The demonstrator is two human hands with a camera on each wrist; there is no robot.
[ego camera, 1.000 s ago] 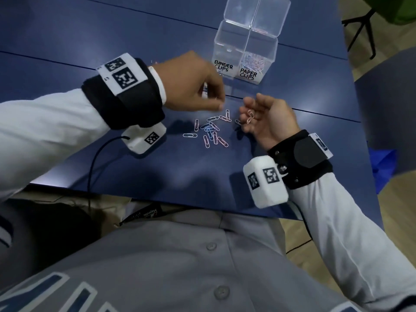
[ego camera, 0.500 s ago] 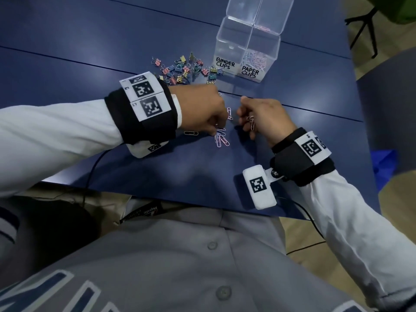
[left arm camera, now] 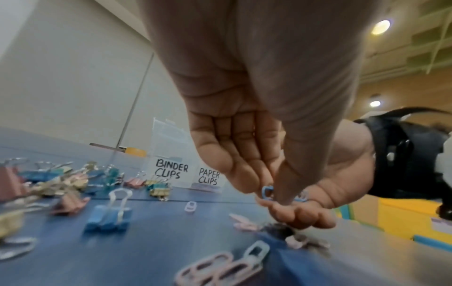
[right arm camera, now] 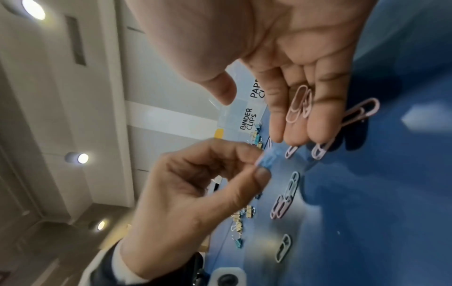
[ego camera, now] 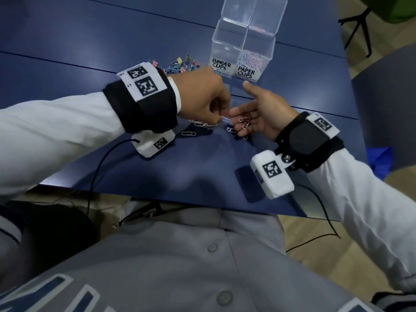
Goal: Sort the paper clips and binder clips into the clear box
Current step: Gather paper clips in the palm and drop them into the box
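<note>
My left hand [ego camera: 221, 119] pinches a blue paper clip [right arm camera: 267, 157] between thumb and fingers, right at the fingertips of my right hand. My right hand [ego camera: 252, 118] lies palm up, fingers straight, with pink paper clips [ego camera: 244, 122] resting on them. More loose paper clips [ego camera: 200, 124] lie on the blue table below both hands. A heap of coloured binder clips [ego camera: 180, 65] sits behind my left wrist. The clear box [ego camera: 244, 41] stands beyond, labelled BINDER CLIPS and PAPER CLIPS; its paper-clip compartment [ego camera: 252, 59] holds several clips.
The blue table [ego camera: 90, 41] reaches left and back; its near edge runs just in front of my body. A black cable [ego camera: 99, 163] hangs over that edge from my left wrist. Floor and a chair base [ego camera: 358, 23] lie to the right.
My right hand has turned palm up and spread its fingers, showing the pink clips. My left hand has lifted a blue clip off the table and brought it to the right fingertips.
</note>
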